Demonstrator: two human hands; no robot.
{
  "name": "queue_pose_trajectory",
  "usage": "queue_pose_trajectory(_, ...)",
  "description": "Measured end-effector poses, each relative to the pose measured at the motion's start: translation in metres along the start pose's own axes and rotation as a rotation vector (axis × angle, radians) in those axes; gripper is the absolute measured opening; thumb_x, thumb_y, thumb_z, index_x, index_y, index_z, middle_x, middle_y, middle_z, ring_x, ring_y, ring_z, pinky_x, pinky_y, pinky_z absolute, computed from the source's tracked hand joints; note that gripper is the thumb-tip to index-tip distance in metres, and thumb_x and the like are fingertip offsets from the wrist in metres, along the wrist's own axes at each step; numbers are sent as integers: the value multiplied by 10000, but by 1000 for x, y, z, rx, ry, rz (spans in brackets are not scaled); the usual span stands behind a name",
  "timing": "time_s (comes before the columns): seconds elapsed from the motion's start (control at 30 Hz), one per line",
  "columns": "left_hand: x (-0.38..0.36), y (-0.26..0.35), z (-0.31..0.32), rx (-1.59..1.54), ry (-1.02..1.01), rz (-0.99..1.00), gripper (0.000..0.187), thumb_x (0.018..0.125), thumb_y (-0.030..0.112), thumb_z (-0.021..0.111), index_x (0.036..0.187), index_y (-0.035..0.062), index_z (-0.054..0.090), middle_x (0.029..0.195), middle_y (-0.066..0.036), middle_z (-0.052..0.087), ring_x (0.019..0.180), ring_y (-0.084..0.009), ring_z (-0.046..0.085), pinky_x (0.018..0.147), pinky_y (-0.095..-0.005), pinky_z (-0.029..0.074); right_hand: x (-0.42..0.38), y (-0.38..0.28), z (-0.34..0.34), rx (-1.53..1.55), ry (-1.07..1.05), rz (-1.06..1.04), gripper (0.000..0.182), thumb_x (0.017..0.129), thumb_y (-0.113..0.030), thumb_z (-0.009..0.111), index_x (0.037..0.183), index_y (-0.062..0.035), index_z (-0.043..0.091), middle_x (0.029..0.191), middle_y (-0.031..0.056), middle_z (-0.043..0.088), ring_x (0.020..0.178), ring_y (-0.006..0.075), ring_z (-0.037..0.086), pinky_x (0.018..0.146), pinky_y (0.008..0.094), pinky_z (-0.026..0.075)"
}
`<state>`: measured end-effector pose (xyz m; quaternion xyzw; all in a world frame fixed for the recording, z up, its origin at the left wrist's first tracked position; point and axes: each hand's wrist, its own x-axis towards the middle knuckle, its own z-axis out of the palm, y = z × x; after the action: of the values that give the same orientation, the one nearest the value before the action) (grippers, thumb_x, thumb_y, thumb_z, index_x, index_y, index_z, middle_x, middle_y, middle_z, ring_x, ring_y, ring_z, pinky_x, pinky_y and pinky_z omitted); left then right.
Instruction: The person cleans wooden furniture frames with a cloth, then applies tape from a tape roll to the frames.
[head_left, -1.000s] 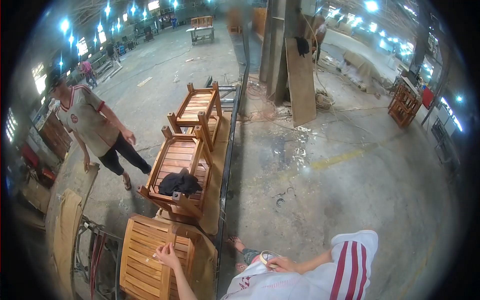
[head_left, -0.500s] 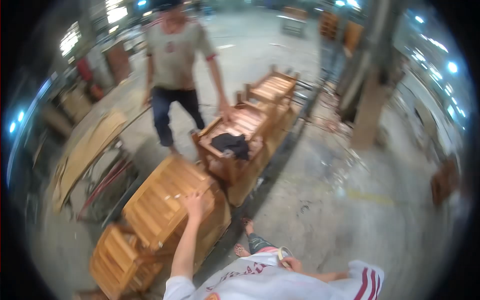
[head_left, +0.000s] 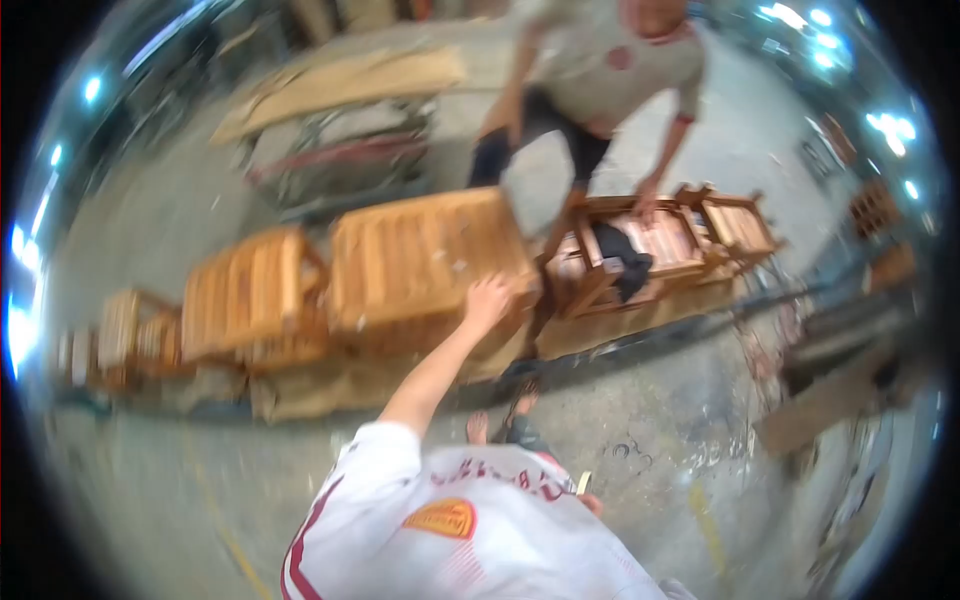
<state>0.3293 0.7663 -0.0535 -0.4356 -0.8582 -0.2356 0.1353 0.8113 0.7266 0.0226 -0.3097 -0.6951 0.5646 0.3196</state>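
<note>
My left hand (head_left: 488,300) lies with its fingers spread on the right front part of a slatted wooden piece (head_left: 420,255). Low in the view, my right hand (head_left: 592,503) shows only in part beside my shirt, holding a pale roll of tape (head_left: 583,483) seen edge-on. To the right of the slatted piece stands an upturned wooden frame (head_left: 665,240) with a dark cloth (head_left: 622,262) over it. A co-worker's hand (head_left: 646,203) touches that frame.
The co-worker (head_left: 610,80) stands behind the row. More slatted wooden pieces (head_left: 245,290) line the left side. Behind them is a low stand with a brown board (head_left: 350,85). A plank (head_left: 820,405) lies at the right.
The view has swung left, so the row now runs across it and more pieces show. My left hand remains on the slatted piece. The co-worker leans further over the frame.
</note>
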Motion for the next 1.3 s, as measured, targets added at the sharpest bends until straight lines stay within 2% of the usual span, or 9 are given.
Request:
queue_pose_trajectory(0.03, -5, -8, 14, -7, 68, -18, 122, 751, 230, 662, 844, 166, 708, 1099, -45, 629, 1062, -230, 583, 794, -460, 478, 6, 0, -2, 16, -31, -8, 510, 941, -492, 555, 1126, -21, 492, 935, 123, 616, 838, 192, 601, 757, 336, 487)
queue_pose_trajectory(0.1, -6, 4, -19, 53, -126, -87, 238, 696, 263, 760, 906, 161, 717, 1144, -35, 612, 1057, -221, 587, 867, -474, 457, 14, -4, -7, 45, -101, -10, 513, 941, -495, 553, 1131, -23, 486, 935, 122, 612, 836, 189, 595, 754, 335, 482)
queue_pose_trajectory(0.13, -8, 6, -24, 86, -213, -103, 450, 698, 334, 780, 1089, 138, 676, 1148, -69, 595, 1132, -249, 541, 922, -474, 417, 18, -3, -10, 56, -130, -15, 515, 941, -497, 552, 1133, -24, 483, 935, 122, 610, 835, 188, 592, 753, 334, 479)
queue_pose_trajectory(0.2, -16, 6, -32, -63, -278, -151, 600, 699, 330, 791, 1242, 149, 611, 1220, -69, 582, 1204, -249, 503, 959, -472, 398, 25, -7, -11, 73, -170, -23, 519, 941, -500, 550, 1138, -26, 477, 935, 121, 606, 833, 185, 586, 751, 332, 474)
queue_pose_trajectory(0.37, -44, -11, -38, -180, -205, -29, 701, 727, 317, 774, 1359, 153, 521, 1372, -19, 519, 1304, -229, 432, 997, -482, 367, 25, -20, -12, 98, -204, -40, 528, 941, -509, 545, 1150, -31, 462, 936, 120, 596, 828, 179, 570, 744, 328, 461)
queue_pose_trajectory(0.63, -33, 10, -41, 63, -237, -38, 610, 771, 337, 731, 1313, 138, 537, 1284, -27, 534, 1203, -227, 490, 935, -487, 426, 20, -27, -4, 103, -168, -43, 544, 940, -522, 537, 1169, -38, 438, 937, 118, 580, 820, 169, 546, 734, 322, 440)
queue_pose_trajectory(0.83, -20, 21, -33, 203, -322, -28, 631, 765, 337, 732, 1290, 45, 541, 1244, -58, 543, 1178, -256, 513, 930, -506, 433, 11, -32, 4, 98, -111, -33, 557, 940, -532, 531, 1183, -44, 420, 938, 117, 568, 814, 161, 527, 727, 317, 424)
queue_pose_trajectory(1.03, -14, 35, -38, 230, -364, -53, 428, 739, 291, 762, 1089, 58, 684, 1256, -86, 531, 1199, -266, 482, 978, -521, 388, 9, -16, -5, 92, -107, -39, 540, 948, -522, 520, 1167, -34, 442, 925, 109, 566, 798, 155, 523, 723, 310, 428)
queue_pose_trajectory(1.3, -6, 53, -32, 357, -422, -57, 426, 727, 398, 774, 988, 64, 729, 1260, -107, 545, 1189, -259, 503, 966, -510, 383, -1, 2, -33, 34, -113, -18, 526, 964, -511, 488, 1156, -22, 466, 920, 116, 591, 818, 165, 552, 736, 315, 452)
